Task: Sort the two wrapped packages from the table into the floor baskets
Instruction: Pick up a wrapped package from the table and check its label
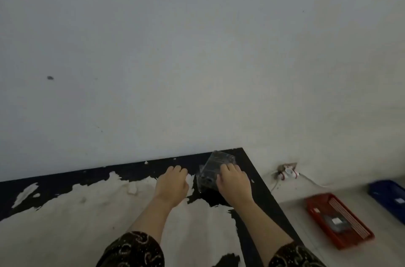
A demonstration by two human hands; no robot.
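Observation:
A dark package in clear wrap (pixel 215 168) lies near the far right corner of the black table (pixel 65 179), whose top is peeling to a pale layer. My right hand (pixel 233 184) rests on the package's right side with the fingers curled over it. To the left of the package, my left hand (pixel 173 184) lies palm down on the table, its fingers loosely bent and empty. On the floor to the right stands a red basket (pixel 350 231) with a dark wrapped package (pixel 336 221) inside. A blue basket (pixel 389 197) sits further right, cut off by the frame.
A plain white wall rises directly behind the table. Low on that wall, right of the table corner, is a socket with a white plug and cord (pixel 289 172). The pale floor lies between the table's right edge and the baskets.

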